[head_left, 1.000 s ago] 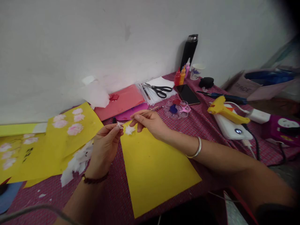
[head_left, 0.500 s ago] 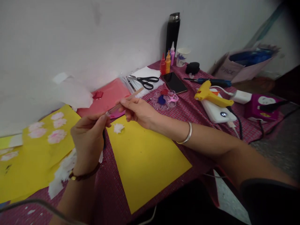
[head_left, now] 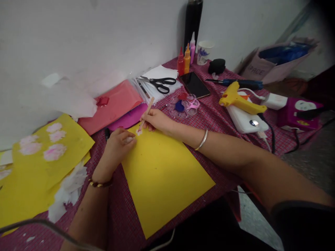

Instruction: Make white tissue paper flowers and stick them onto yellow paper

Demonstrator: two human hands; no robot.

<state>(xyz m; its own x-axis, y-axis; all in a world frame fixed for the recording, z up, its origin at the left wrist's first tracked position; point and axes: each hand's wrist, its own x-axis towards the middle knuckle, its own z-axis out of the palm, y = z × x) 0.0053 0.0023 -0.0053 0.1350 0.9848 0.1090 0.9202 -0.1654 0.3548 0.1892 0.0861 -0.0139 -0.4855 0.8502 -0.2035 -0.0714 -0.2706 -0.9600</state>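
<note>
My right hand pinches a flat wooden stick, held tilted with its upper end pointing away from me. The stick's lower end meets a small white and pinkish tissue-paper piece near the far corner of a yellow sheet. My left hand is at the sheet's left edge, its fingers bent together. Something small and whitish shows at its fingertips, too unclear to name. Part of the tissue piece is hidden by my hands.
Yellow sheets with pink-white paper flowers and torn tissue lie left. Behind are a red folder, scissors and a paint palette. A phone, paint bottles and yellow glue gun are right.
Both hands have come down from above the table, where they met at the stick's end. The stick is now steeper, its lower end at the tissue piece. My left hand has let go of it.
</note>
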